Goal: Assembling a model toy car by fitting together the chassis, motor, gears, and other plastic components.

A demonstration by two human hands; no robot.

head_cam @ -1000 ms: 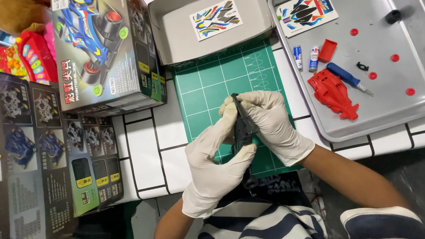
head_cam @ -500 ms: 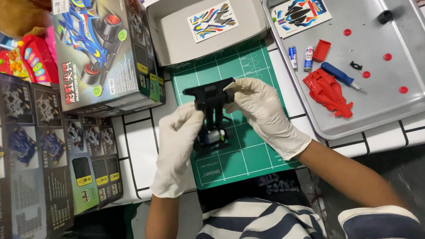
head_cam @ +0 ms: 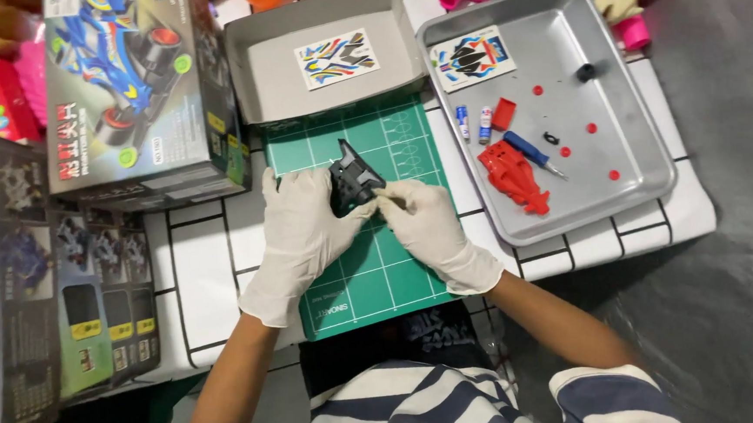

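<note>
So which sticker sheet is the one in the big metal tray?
The sticker sheet with the black and red shapes lies in the metal tray, in its top left corner. The more colourful sticker sheet lies in the grey box lid instead.

A white-tiled table with dark grout lines carries everything and runs from the lower left toward the upper right. To its right and below lies a dark grey floor, dull and faintly mottled, with a slight sheen. The light is even and soft, falling from above, and throws only short, faint shadows on the tiles.
</note>
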